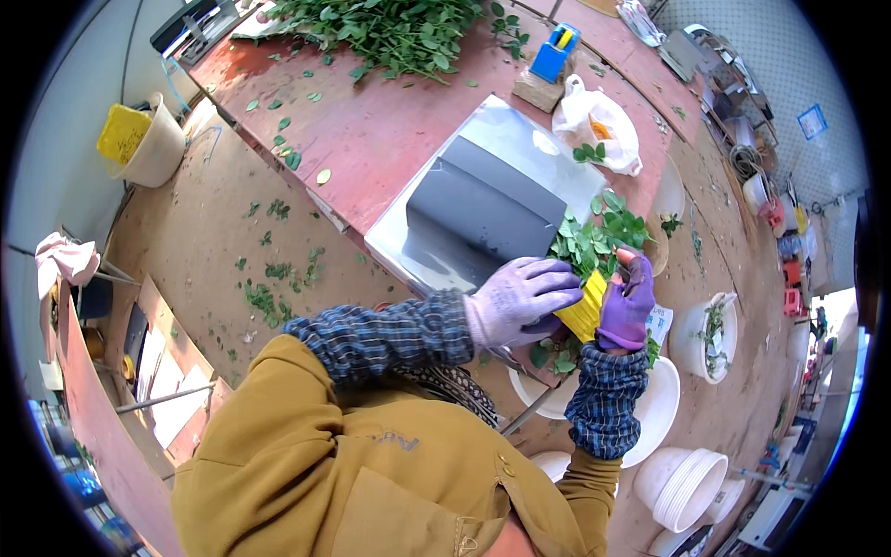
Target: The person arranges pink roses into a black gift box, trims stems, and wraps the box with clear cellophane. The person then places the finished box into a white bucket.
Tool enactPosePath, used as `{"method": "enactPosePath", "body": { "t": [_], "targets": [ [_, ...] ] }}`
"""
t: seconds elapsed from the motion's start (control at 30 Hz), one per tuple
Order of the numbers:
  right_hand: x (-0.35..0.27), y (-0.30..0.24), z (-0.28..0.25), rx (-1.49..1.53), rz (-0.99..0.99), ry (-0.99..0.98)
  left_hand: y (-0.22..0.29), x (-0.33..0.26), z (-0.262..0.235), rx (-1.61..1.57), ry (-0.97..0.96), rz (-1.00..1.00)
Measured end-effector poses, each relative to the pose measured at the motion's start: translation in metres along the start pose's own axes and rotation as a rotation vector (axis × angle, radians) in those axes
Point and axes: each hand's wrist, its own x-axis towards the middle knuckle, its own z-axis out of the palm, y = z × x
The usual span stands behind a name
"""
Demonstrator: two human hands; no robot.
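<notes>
My left hand (524, 295), in a pale lavender glove, lies with bent fingers against a ribbed yellow strip (583, 311). On the strip's other side, my right hand (627, 304), in a darker purple glove, has its fingers curled at the edge, and a bare fingertip shows. Green leafy stems (603, 232) stick out just beyond the strip, and more leaves (555, 356) show below it. How the stems sit within the strip is hidden by my hands. Beside them a bent dark grey panel (487, 200) rests on a shiny sheet (399, 237) at the table's corner.
The red table (371, 139) carries a heap of leafy stems (399, 37), a blue tape dispenser (555, 54) on a block and a white plastic bag (599, 125). White buckets (691, 339) and stacked tubs (682, 487) stand at right; another bucket (156, 153) stands far left.
</notes>
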Motion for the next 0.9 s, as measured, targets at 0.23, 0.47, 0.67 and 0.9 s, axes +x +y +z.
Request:
{"method": "enactPosePath", "body": {
  "t": [0.23,0.47,0.67,0.9],
  "targets": [
    [0.047,0.103,0.076,-0.126,0.261,-0.743,-0.05,-0.236,-0.091,-0.426,0.432,-1.467],
    [0.069,0.113,0.092,-0.378,0.461,-0.714,-0.105,-0.28,-0.079,-0.502,0.369,-1.339],
    [0.058,0.125,0.104,0.282,0.746,-0.622,-0.126,-0.277,-0.071,-0.569,0.266,-1.283],
    [0.085,0.138,0.119,0.091,0.769,-0.726,-0.14,-0.28,-0.078,-0.529,0.234,-1.15]
  ]
}}
